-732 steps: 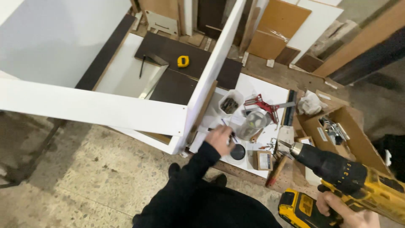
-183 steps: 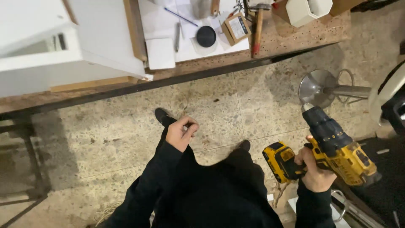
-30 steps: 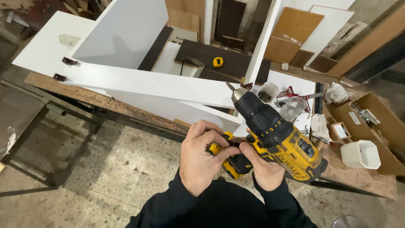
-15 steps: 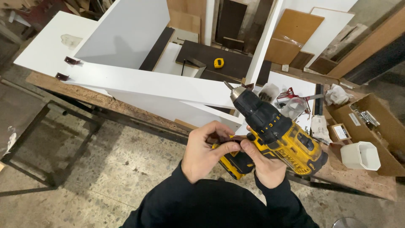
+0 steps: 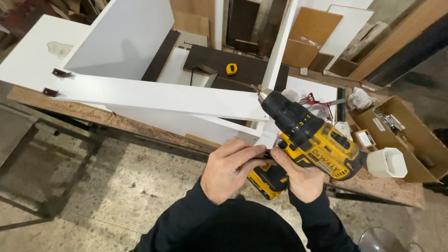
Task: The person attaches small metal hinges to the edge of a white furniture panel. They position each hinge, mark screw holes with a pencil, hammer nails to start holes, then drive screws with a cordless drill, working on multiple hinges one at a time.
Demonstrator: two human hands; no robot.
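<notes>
While both hands meet at the drill, the scene reads so:
surface: wooden bench (image 5: 140, 125) carrying a white cabinet panel (image 5: 158, 95) that runs left to right.
drill: yellow and black drill (image 5: 310, 137), long axis slanting up-left, bit tip just beside the panel's right end.
right hand (image 5: 303, 175): grip wrapped around the drill's handle.
left hand (image 5: 228, 170): fingertips pressed together at the handle; what they pinch is hidden.

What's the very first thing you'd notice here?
The big yellow and black drill in the middle, held in the right hand, with the left hand touching its handle. Behind it, white cabinet panels lie across the wooden workbench, and a small yellow tape measure sits further back.
</notes>
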